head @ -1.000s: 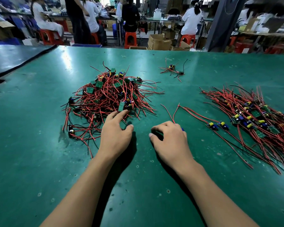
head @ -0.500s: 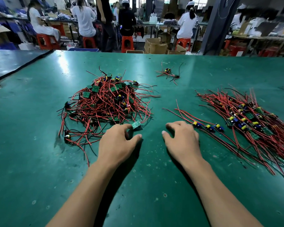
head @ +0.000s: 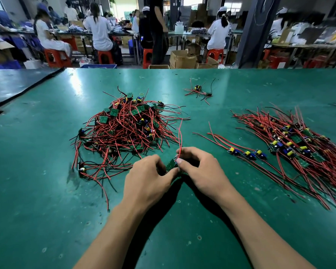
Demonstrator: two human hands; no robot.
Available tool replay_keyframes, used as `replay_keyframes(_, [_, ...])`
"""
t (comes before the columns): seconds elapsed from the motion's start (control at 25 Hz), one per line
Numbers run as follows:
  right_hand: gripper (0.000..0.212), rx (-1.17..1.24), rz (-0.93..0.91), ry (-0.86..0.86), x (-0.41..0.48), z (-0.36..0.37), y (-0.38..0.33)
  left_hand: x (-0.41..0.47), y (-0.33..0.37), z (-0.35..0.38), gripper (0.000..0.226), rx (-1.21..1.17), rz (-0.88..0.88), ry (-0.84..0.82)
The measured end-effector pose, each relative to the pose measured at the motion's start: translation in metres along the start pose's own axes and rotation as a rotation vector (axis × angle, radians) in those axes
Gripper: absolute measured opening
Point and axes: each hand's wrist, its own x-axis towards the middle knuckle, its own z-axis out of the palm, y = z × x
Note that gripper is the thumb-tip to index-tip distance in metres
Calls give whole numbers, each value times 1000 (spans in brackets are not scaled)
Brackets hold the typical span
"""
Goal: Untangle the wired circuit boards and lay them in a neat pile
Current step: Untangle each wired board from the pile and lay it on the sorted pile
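Note:
A tangled heap (head: pixel 124 129) of small green circuit boards with red and black wires lies on the green table (head: pixel 37 191), left of centre. At the right, the sorted boards (head: pixel 299 150) lie side by side with their wires running the same way. Between the two, just in front of the heap, my left hand (head: pixel 147 179) and my right hand (head: pixel 204 171) meet and together pinch one green board (head: pixel 171 165). Its red wires rise from my right fingertips back toward the heap.
A few stray wired boards (head: pixel 199 92) lie farther back near the table's middle. A dark table (head: pixel 12 84) adjoins at the left. Beyond the far edge, people sit on red stools among cardboard boxes (head: pixel 182 59).
My left hand drew a board out of the heap's front edge. My right hand left the sorted row and came over to it; both hands now hold that board together.

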Motion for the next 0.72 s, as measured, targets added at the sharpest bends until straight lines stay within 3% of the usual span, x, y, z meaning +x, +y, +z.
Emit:
replay_keyframes(0.12, [6, 270, 27, -60, -3, 2, -5, 1, 2, -3, 35, -169, -29, -12])
replay_keyframes(0.28, [2, 419, 69, -88, -6, -1, -10, -1, 10, -5, 7, -328, 64, -206])
replay_keyframes(0.48, [16, 534, 73, -142, -10, -2, -14, -2, 16, -16, 20, -860, -231, -400])
replay_keyframes(0.72, [25, 601, 112, -105, -7, 6, -9, -5, 23, -19, 18, -981, -299, -427])
